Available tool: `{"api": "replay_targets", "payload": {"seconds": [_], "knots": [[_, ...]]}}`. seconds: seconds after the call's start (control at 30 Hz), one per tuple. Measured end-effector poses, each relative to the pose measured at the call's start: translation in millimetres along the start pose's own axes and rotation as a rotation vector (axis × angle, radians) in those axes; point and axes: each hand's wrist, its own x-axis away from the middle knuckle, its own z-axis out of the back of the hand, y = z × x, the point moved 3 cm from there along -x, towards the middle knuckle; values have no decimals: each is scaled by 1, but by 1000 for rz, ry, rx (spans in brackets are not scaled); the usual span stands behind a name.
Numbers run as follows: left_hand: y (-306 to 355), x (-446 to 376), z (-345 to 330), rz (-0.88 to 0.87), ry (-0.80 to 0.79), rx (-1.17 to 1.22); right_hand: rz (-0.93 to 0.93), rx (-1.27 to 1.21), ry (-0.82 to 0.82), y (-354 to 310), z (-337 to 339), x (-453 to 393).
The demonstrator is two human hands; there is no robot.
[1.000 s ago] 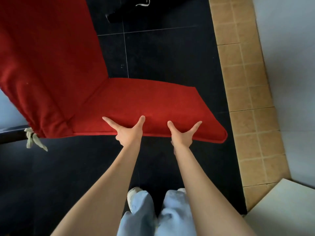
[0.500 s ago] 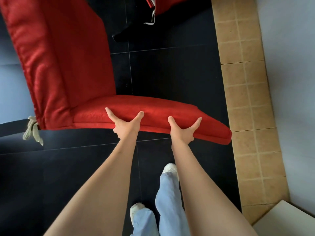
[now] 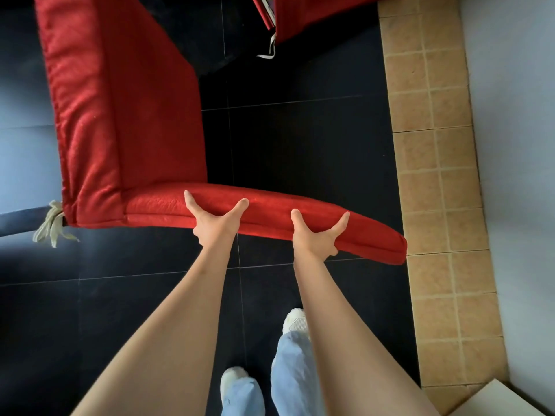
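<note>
Two bare hands carry a long red padded fabric cushion (image 3: 126, 115) above the glossy black tiled floor (image 3: 300, 139). We hold the near long edge of its shorter section, left hand (image 3: 214, 223) near the middle of that edge and right hand (image 3: 316, 240) nearer the free right corner. On each hand two digits spread wide over the top face. The other fingers wrap under the edge, out of sight.

The cushion bends at a seam. Its longer section runs away from us along the left, and frayed cream fabric ties (image 3: 52, 223) hang from the near left corner. The right corner hangs just short of the floor's right edge.

There a band of tan square tiles (image 3: 435, 175) borders the black ones, and a pale grey wall (image 3: 516, 145) stands beyond it. A second red cushion (image 3: 315, 13) lies at the floor's far edge. Below our arms are light blue trousers (image 3: 294, 373) and white shoes (image 3: 295, 321). A pale flat-topped block (image 3: 510, 397) fills the near right corner.
</note>
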Motion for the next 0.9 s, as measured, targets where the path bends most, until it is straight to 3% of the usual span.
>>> {"api": "replay_targets", "payload": {"seconds": [0.6, 0.9], "knots": [[23, -9, -6, 117, -7, -85, -80, 23, 104, -23, -10, 4], [27, -6, 3, 149, -86, -187, 23, 306, -106, -22, 16, 3]]}}
